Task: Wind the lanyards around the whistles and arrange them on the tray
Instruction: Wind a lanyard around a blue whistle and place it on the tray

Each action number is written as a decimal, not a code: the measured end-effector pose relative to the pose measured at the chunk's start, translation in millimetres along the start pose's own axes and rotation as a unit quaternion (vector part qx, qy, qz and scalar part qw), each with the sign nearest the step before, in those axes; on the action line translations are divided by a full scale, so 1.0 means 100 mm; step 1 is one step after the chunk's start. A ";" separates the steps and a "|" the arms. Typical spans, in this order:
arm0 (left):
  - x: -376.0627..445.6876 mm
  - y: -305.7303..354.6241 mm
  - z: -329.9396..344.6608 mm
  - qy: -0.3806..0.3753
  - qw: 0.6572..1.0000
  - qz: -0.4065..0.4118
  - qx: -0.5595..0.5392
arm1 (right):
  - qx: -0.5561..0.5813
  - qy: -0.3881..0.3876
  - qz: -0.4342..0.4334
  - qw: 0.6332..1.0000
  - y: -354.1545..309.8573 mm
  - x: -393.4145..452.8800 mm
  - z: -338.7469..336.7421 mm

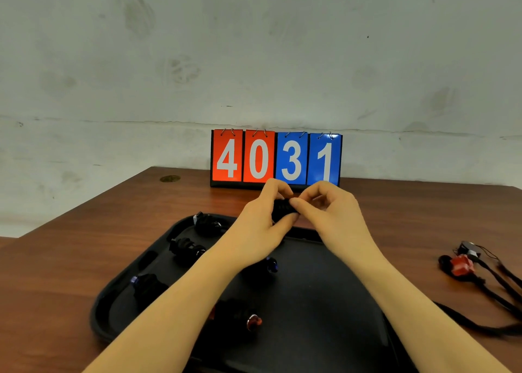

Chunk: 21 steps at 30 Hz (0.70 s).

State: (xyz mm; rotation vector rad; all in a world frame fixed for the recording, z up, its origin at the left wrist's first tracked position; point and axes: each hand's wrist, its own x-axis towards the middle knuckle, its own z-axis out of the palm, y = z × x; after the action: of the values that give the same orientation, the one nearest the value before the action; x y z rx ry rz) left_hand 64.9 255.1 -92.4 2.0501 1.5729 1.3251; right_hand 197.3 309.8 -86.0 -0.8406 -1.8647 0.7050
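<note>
Above the far edge of the black tray [324, 302], my left hand [262, 217] grips a whistle wrapped in black lanyard [283, 209]. My right hand [327, 206] pinches the wrap at its right end with thumb and forefinger. Several wound whistles lie on the tray: one at the far left corner [207, 223], one below it [186, 247], a blue-tipped one at the left [145, 285], another blue-tipped one [269, 265] partly under my left forearm, and a red one [243, 316] near the front.
On the brown table [84, 259] at the right lie a red whistle [461, 265] and a silver whistle [470, 249] with loose black lanyards [505, 296] trailing toward the edge. A flip scoreboard [275, 159] reading 4031 stands at the back against the wall.
</note>
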 end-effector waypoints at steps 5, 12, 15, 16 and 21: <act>-0.02 0.02 -0.01 0.003 1.000 0.026 -0.014 | 0.216 -0.056 0.064 0.973 -0.05 0.02 -0.11; 0.01 0.00 -0.02 0.013 0.999 0.002 -0.031 | 0.154 -0.024 0.043 0.987 0.02 0.05 -0.12; 0.02 -0.01 -0.02 -0.001 0.999 -0.022 -0.034 | 0.020 0.013 -0.028 0.999 0.03 0.02 -0.07; 0.03 -0.01 -0.02 -0.008 0.999 -0.026 -0.039 | 0.012 0.023 -0.037 0.999 0.02 0.01 -0.06; 0.03 0.02 0.02 -0.010 1.000 0.002 -0.024 | 0.043 0.062 -0.043 0.996 0.03 0.00 -0.06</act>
State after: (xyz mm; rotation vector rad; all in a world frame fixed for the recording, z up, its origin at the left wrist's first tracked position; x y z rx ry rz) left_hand 67.7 257.8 -91.2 2.0330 1.5129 1.3258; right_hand 203.1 311.8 -85.8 -0.7290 -1.7354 0.6603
